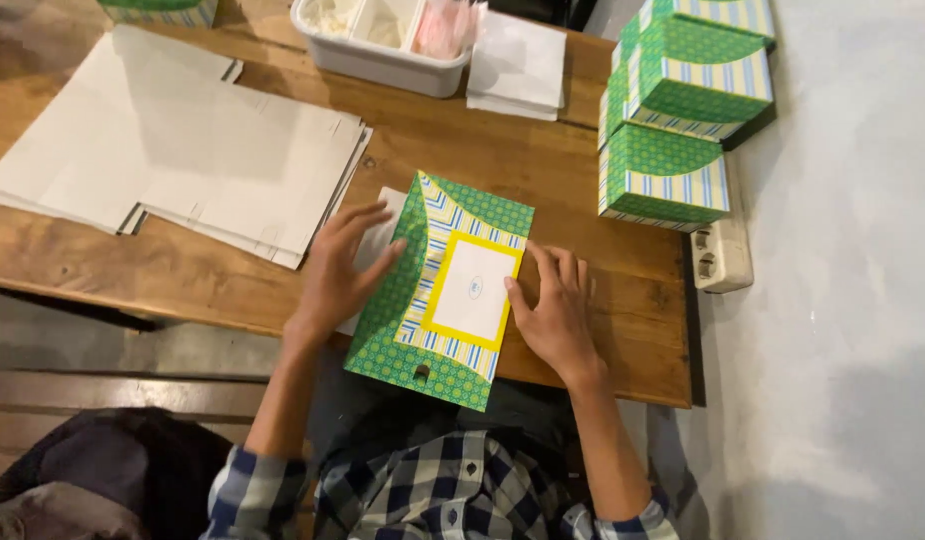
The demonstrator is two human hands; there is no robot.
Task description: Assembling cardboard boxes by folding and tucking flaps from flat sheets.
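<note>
A flat green cardboard box blank [441, 290] with striped panels and a yellow-framed white square lies on the wooden table [543, 165] near its front edge. My left hand [341, 270] rests with spread fingers on the blank's left side, over a white flap. My right hand [555, 312] presses flat on the blank's right edge beside the white square. Neither hand grips anything.
A stack of white unfolded cardboard sheets [183, 140] covers the table's left part. A white plastic tub [383, 40] and white papers [518, 65] sit at the back. Several folded green boxes [678, 110] are stacked at the right, by a white power strip [721, 255].
</note>
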